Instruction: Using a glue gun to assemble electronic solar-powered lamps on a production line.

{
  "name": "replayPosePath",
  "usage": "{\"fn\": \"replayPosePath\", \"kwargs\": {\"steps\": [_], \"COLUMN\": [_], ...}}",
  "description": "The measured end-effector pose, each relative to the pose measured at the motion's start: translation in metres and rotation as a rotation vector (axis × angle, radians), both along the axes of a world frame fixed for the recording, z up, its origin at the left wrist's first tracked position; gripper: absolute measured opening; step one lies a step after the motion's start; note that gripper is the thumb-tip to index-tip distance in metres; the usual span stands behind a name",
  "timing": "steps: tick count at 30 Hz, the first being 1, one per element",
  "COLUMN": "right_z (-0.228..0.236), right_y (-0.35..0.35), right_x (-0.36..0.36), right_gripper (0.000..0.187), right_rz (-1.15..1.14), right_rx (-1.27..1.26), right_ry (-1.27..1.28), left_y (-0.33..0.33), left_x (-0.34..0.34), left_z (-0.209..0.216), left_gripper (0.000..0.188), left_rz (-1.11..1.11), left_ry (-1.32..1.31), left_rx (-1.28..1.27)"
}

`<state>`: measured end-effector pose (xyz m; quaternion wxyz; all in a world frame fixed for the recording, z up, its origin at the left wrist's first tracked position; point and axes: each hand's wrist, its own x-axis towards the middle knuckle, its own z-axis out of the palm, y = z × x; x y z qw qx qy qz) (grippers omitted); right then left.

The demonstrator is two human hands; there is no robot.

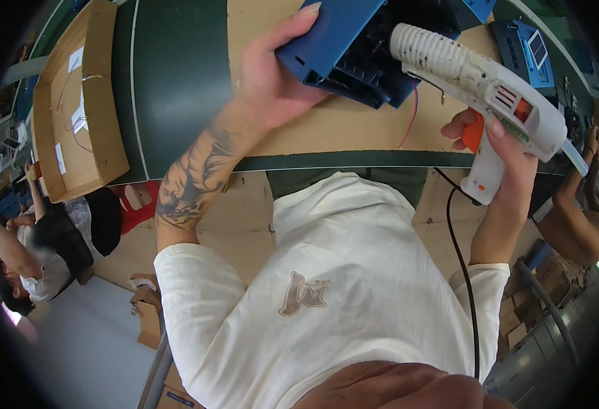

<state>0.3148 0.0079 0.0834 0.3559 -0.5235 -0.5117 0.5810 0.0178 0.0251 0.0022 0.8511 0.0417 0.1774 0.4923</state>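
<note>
A blue plastic housing [333, 41], hollow and dark inside, is tilted in my left hand [279, 78], with the thumb along its outer face and the fingers underneath. My right hand [507, 140] is wrapped round the handle of a white glue gun [483, 85], fingers by its orange trigger. The gun's ribbed, stained front end points left into the housing's opening; its tip is hard to make out there. A clear glue stick [575, 158] sticks out of the gun's back. From the housing's lower edge hangs a thin red wire [410, 123].
Brown cardboard [299, 136] covers part of the dark green table [176, 82]. An open cardboard box [98, 123] holding wires and white pieces stands left. Another blue housing [521, 51] with a small panel lies far right. The gun's black cord [457, 238] hangs down. Other people are at both sides.
</note>
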Motion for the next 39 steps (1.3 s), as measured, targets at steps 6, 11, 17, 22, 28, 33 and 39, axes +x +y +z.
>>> {"fn": "replayPosePath", "kwargs": {"steps": [6,11,17,22,28,33,39], "right_z": [-0.007,-0.004,0.002,0.005,0.004,0.003,-0.002], "right_y": [0.003,0.004,0.006,0.006,0.004,0.003,-0.001], "right_x": [-0.005,0.0,-0.001,0.001,-0.005,-0.004,-0.001], "right_gripper": [0.038,0.036,0.029,0.027,0.021,0.021,0.026], "right_rz": [-0.003,0.026,0.052,0.067,0.071,0.08,0.018], "right_rx": [0.006,0.03,0.048,0.055,0.13,0.149,0.143], "right_ry": [-0.039,-0.08,-0.143,-0.174,-0.151,-0.143,-0.124], "left_y": [-0.003,0.0,0.002,0.002,0.002,0.002,0.002], "left_x": [-0.003,0.012,0.009,0.013,0.014,0.014,0.013], "left_z": [-0.01,0.01,0.003,0.005,0.002,0.007,0.009], "left_gripper": [0.048,0.045,0.052,0.049,0.05,0.051,0.052], "left_rz": [0.02,0.002,-0.012,0.028,0.044,0.014,0.049], "left_ry": [0.034,0.035,-0.012,0.009,0.116,-0.042,0.037], "left_rx": [-0.019,0.015,0.037,0.056,0.132,0.118,0.055]}}
